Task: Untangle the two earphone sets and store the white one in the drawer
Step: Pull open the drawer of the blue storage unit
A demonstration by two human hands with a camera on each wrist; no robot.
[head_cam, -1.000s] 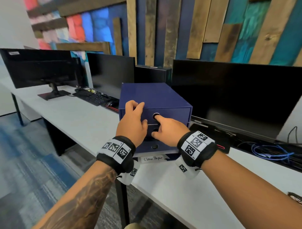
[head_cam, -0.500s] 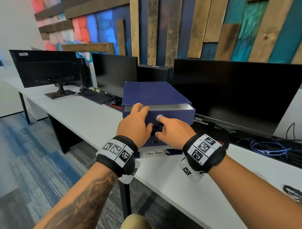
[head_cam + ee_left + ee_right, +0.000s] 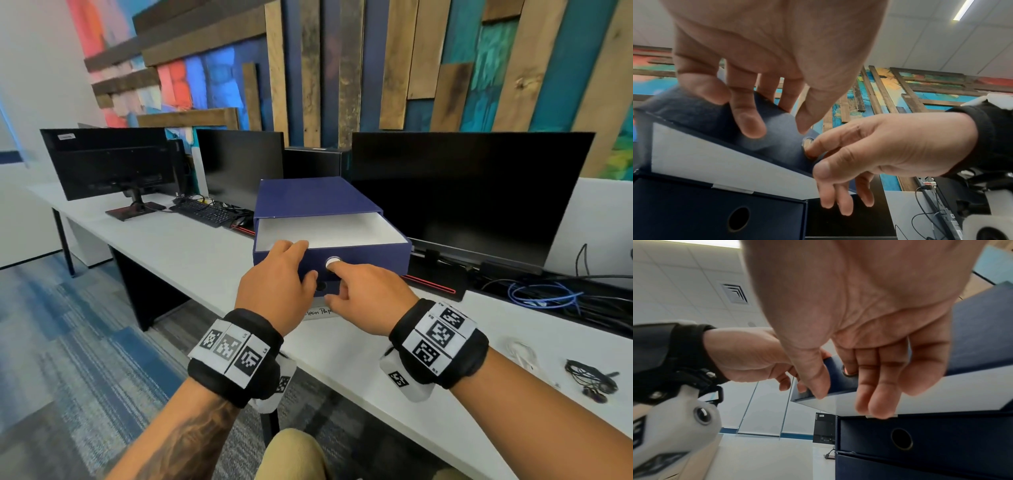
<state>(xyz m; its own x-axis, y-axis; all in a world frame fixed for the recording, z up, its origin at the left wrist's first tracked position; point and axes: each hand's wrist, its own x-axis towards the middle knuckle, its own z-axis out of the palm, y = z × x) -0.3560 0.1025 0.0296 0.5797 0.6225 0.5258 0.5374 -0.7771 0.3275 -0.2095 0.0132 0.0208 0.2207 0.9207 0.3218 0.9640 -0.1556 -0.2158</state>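
Note:
A dark blue drawer box (image 3: 315,195) stands on the white table (image 3: 185,246). Its top drawer (image 3: 363,253) is pulled partway out and shows a bare white inside. My left hand (image 3: 281,274) grips the top edge of the drawer front (image 3: 781,146). On my right hand (image 3: 363,294) the index finger hooks into the front's round finger hole, with the thumb under the front's lower edge (image 3: 824,168). The white earphones (image 3: 520,354) and the black earphones (image 3: 591,377) lie apart on the table to the right.
Black monitors (image 3: 455,195) stand behind and beside the box, with a keyboard (image 3: 205,212) to the left. Blue and black cables (image 3: 544,294) lie at the back right. A lower drawer (image 3: 941,439) with its own hole is closed. The table's front edge runs under my wrists.
The top drawer has slid out toward me, from closed to partway out with its white inside showing. Both hands came back with it. The earphones came into view at the right.

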